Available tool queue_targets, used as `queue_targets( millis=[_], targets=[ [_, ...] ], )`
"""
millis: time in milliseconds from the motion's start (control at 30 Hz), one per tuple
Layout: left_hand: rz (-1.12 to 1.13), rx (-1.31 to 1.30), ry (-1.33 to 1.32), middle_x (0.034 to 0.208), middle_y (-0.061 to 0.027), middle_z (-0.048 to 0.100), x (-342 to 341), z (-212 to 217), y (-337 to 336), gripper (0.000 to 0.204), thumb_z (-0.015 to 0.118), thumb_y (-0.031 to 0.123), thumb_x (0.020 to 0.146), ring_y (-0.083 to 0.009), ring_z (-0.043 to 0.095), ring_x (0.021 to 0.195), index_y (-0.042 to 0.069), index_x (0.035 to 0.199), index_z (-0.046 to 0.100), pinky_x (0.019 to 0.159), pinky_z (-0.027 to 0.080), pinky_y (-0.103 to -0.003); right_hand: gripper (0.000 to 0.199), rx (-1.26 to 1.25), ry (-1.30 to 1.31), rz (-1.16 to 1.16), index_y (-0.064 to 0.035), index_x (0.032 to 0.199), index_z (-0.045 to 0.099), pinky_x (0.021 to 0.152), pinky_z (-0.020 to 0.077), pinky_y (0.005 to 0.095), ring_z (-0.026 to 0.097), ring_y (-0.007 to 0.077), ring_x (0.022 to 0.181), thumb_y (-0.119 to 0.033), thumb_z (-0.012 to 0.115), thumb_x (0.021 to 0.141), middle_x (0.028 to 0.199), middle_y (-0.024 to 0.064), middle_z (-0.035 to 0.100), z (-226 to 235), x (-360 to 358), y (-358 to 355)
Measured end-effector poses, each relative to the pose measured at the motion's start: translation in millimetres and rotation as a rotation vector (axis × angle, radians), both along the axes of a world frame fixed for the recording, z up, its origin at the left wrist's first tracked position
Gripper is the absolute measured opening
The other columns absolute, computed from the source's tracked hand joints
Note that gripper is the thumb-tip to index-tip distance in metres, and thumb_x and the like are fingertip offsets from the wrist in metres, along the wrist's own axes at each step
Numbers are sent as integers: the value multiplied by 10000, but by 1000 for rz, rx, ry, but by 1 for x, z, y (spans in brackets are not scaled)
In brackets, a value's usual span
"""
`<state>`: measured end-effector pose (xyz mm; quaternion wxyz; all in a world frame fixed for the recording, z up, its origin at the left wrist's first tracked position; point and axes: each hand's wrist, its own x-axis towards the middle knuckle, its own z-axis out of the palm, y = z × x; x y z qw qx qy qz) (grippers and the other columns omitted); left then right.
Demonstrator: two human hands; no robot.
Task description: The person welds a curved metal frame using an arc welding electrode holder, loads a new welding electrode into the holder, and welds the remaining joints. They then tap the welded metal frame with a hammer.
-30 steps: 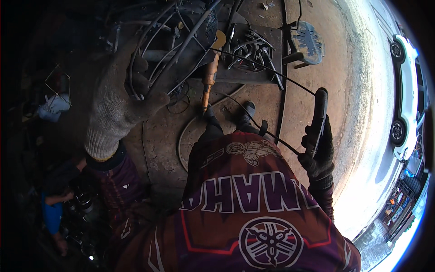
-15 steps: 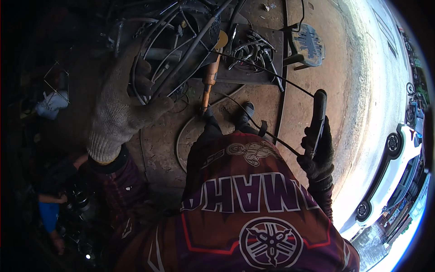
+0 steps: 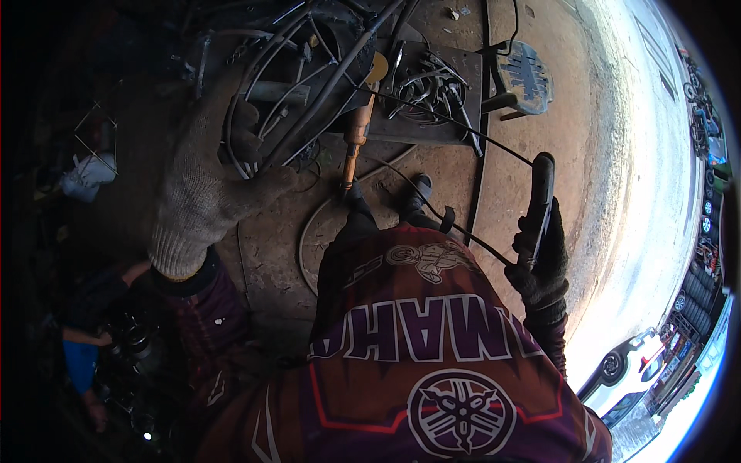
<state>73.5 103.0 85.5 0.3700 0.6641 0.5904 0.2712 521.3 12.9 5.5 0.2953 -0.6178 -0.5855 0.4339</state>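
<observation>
My left hand (image 3: 202,185), in a pale knitted glove, grips the curved rim of a bent metal rod frame (image 3: 309,85) that lies over the workbench. My right hand (image 3: 539,255), in a dark glove, is closed around a black welding electrode holder (image 3: 542,197). A thin rod (image 3: 455,127) runs from the holder's top toward the frame. A black cable (image 3: 432,212) trails from the holder down past my dark shoes (image 3: 417,193).
An angle grinder with an orange body (image 3: 356,135) stands by the frame. A steel plate (image 3: 432,96) carries several bent rods. A dark welding mask (image 3: 525,73) lies on the reddish dirt floor. Another person crouches at the lower left (image 3: 85,347). Vehicles stand at the far right.
My left hand has slid lower along the frame's rim and my right hand with the holder has come slightly closer. Vehicles at the right have moved on.
</observation>
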Motion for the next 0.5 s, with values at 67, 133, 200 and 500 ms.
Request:
queue_targets(
  millis=[67, 133, 200, 500],
  targets=[
    [30, -6, 7, 1109, -51, 534, -5, 7, -8, 1064, 906, 435, 697, -151, 541, 1024, -7, 1497, 361, 872, 499, -312, 1256, -3, 35, 14, 44, 1543, 231, 1119, 366, 426, 470, 303, 1355, -581, 861, 653, 1458, 214, 473, 1, -2, 3],
    [37, 9, 33, 1117, -54, 535, -7, 10, -12, 1069, 906, 451, 692, -157, 542, 1026, 0, 1497, 367, 871, 501, -314, 1259, 5, 11, 40, 44, 1543, 228, 1117, 367, 428, 470, 304, 1355, -587, 858, 655, 1457, 215, 474, 1, -1, 4],
    [1, 31, 99, 1111, -52, 526, -3, -1, -3, 1070, 908, 463, 684, -158, 541, 1017, 16, 1498, 375, 865, 501, -310, 1261, 9, -25, 13, 43, 1544, 226, 1115, 370, 429, 470, 304, 1355, -595, 855, 657, 1455, 216, 475, -1, 1, 0],
    [20, -64, 138, 1130, -66, 525, 1, 12, -5, 1072, 888, 514, 690, -167, 541, 1035, 17, 1494, 384, 862, 510, -318, 1269, 15, -31, 37, 42, 1544, 227, 1105, 380, 426, 471, 315, 1354, -618, 847, 655, 1448, 229, 478, 1, 2, 2]
  ],
)
